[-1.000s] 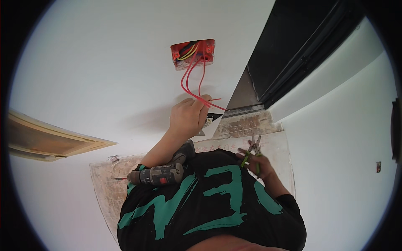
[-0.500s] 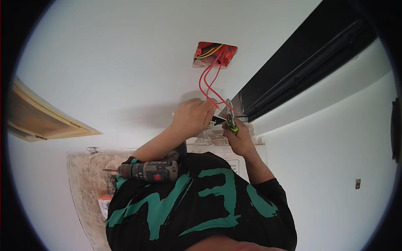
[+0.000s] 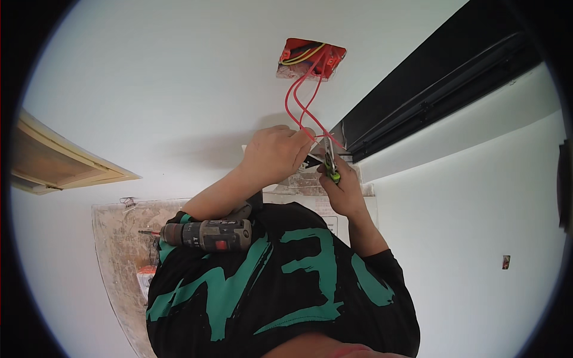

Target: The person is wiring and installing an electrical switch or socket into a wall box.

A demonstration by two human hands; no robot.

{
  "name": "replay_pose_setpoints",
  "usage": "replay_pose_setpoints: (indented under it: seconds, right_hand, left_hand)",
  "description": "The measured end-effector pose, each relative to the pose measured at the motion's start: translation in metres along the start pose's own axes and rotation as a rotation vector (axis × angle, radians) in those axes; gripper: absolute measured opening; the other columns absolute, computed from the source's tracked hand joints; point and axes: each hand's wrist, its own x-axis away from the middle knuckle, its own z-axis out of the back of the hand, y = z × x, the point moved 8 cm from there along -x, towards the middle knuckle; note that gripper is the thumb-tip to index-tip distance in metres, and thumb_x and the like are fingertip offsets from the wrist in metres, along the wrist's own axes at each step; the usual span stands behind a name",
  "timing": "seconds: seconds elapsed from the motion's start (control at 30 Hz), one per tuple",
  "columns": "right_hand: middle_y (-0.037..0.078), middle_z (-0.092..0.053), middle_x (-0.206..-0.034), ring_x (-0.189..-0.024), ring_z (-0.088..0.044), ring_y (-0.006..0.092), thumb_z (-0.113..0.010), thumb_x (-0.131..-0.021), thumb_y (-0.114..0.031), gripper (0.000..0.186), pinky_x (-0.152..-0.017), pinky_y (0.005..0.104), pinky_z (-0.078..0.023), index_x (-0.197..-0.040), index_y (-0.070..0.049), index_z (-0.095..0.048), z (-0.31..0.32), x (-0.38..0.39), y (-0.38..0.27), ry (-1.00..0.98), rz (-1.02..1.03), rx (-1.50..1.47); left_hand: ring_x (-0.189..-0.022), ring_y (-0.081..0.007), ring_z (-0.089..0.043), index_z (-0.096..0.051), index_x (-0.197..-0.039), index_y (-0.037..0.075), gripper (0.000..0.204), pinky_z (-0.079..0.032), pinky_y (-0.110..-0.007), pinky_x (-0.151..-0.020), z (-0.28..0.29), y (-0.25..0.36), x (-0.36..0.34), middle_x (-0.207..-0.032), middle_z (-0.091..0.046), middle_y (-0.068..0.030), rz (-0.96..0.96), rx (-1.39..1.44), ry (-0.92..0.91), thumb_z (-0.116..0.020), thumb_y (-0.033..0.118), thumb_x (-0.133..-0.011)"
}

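The right hand [image 3: 346, 190], closed round green-handled pliers [image 3: 333, 173], has risen from the shirt [image 3: 286, 286] to the red wires [image 3: 305, 111], bringing tool and work together; the left hand [image 3: 273, 154] appears to pinch one. Counted: three wires, overhanging the lower edge of one wall box [image 3: 339, 59]; one pliers; one drill [image 3: 230, 236].

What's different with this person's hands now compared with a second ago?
The right hand, already holding the green-handled pliers, has moved up and leftward from near the shirt, bringing them to the ends of the red wires. The view has shifted a little too. I see nothing newly let go. The left hand stays at the wires; the drill still rests against the shirt.
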Motion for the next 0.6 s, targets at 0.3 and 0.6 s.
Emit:
replay_pose_setpoints:
  seconds: [0.3,0.6]
  right_hand:
    - [0.009,-0.067,-0.092,-0.077,-0.061,0.0259,-0.057,-0.080,-0.004,0.049,-0.072,0.0340,-0.047,-0.129,-0.004,-0.054,-0.0015,-0.0007,-0.0015,-0.033,0.008,-0.009]
    - [0.009,-0.066,-0.091,-0.077,-0.060,0.0251,-0.055,-0.080,-0.005,0.047,-0.071,0.0336,-0.047,-0.127,-0.003,-0.055,-0.0030,-0.0027,-0.0001,-0.043,-0.023,-0.027]
  left_hand:
    - [-0.048,-0.0179,-0.048,-0.058,-0.078,0.011,0.009,-0.036,-0.031,-0.045,0.0059,0.0024,-0.0014,-0.054,-0.050,-0.0001,-0.002,-0.044,-0.036,-0.065,0.015,-0.082]
    - [-0.048,-0.0180,-0.048,-0.056,-0.075,0.012,0.011,-0.036,-0.031,-0.045,0.0087,0.0051,-0.0034,-0.054,-0.050,-0.0003,-0.012,-0.075,-0.020,-0.064,0.016,-0.082]
